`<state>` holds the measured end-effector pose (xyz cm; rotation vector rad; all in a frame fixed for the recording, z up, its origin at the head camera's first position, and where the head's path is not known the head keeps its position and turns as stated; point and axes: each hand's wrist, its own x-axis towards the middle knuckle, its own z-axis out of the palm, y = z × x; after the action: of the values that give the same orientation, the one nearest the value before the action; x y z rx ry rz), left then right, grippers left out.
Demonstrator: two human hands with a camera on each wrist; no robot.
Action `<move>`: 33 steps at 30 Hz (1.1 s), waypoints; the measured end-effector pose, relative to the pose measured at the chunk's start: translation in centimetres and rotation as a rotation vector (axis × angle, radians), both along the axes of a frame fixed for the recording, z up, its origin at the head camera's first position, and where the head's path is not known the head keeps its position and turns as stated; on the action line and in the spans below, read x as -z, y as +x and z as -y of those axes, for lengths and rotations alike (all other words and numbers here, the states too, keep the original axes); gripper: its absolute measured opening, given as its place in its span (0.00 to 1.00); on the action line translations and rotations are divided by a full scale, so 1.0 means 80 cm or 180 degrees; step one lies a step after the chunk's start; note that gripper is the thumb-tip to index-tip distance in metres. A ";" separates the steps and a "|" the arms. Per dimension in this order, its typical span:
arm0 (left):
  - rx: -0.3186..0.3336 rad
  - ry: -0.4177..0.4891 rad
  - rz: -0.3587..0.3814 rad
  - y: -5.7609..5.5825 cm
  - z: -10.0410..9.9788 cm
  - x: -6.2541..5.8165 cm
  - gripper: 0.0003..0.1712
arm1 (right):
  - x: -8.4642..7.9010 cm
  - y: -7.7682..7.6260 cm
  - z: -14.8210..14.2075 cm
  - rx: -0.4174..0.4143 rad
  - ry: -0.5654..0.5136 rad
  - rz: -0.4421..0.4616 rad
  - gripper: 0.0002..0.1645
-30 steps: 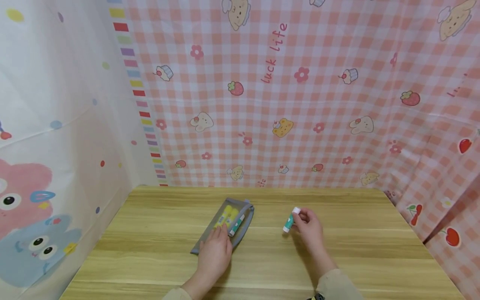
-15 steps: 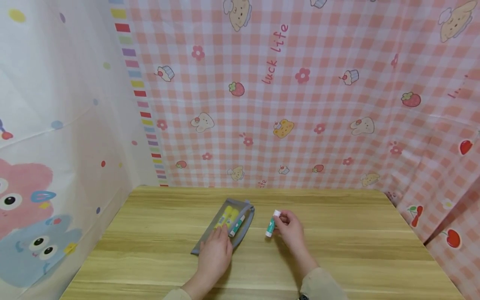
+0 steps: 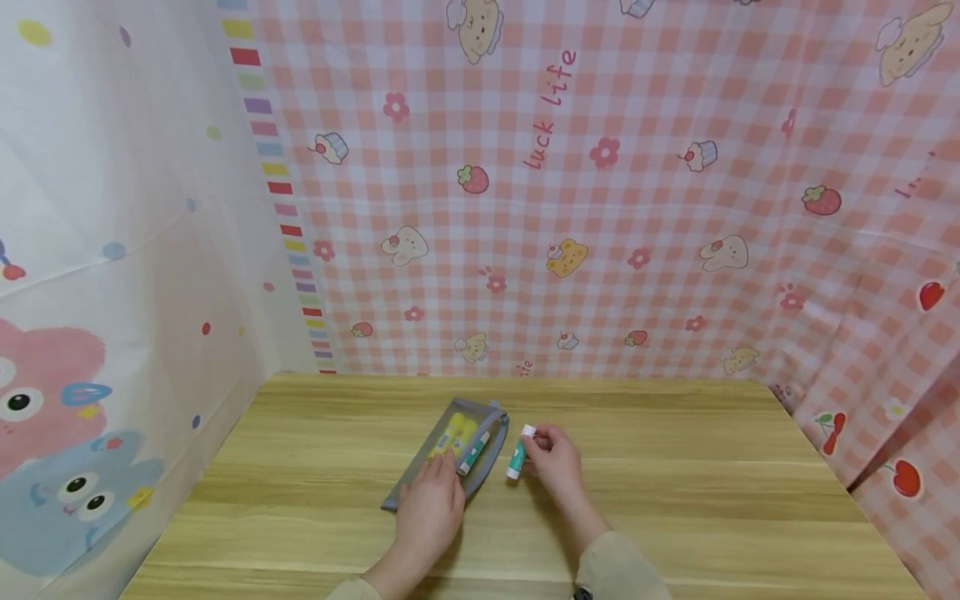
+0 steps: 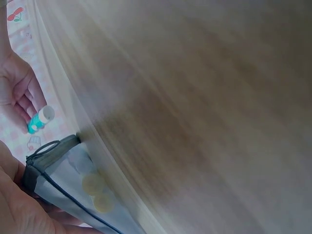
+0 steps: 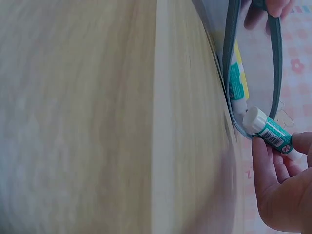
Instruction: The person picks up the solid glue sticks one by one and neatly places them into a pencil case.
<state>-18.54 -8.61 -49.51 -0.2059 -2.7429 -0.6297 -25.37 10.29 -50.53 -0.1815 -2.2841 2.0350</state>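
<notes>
A grey mesh pouch (image 3: 414, 477) with a zip lies slanted on the table. My left hand (image 3: 429, 512) holds it near its lower end; fingers and thumb grip the rim in the right wrist view, where the mouth (image 5: 276, 63) gapes. Inside show two yellow sticks (image 3: 459, 432) and a green-and-white glue stick (image 3: 474, 453). Just right of the mouth, my right hand (image 3: 557, 467) pinches another green-and-white glue stick (image 3: 517, 454) between thumb and fingers. The right wrist view shows its white end (image 5: 252, 119) overlapping the pouch's rim.
The wooden table (image 3: 712, 500) runs back to a pink checked cloth (image 3: 645, 208). A white cloth with printed cartoon figures (image 3: 150, 250) hangs at the left, and a cherry-print cloth (image 3: 885, 400) at the right.
My right hand has carried its glue stick leftward, slightly toward me, up beside the pouch's mouth. My left hand and the pouch have stayed in place.
</notes>
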 end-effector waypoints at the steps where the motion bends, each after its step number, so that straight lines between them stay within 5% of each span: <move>1: -0.0002 -0.0004 -0.0002 0.000 0.000 0.000 0.23 | 0.001 0.000 0.002 -0.0008 0.0001 0.0007 0.17; 14: 0.0008 -0.0013 -0.0029 -0.003 0.001 0.003 0.23 | 0.000 -0.004 0.029 -0.0087 -0.0070 -0.0035 0.18; 33: 0.0000 -0.0020 -0.0002 -0.003 0.001 0.004 0.23 | 0.002 -0.013 0.058 -0.0034 -0.0117 0.0498 0.15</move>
<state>-18.78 -8.66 -49.81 -0.2075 -2.7447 -0.6210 -26.38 5.65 -50.66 -0.3430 -2.3410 2.1403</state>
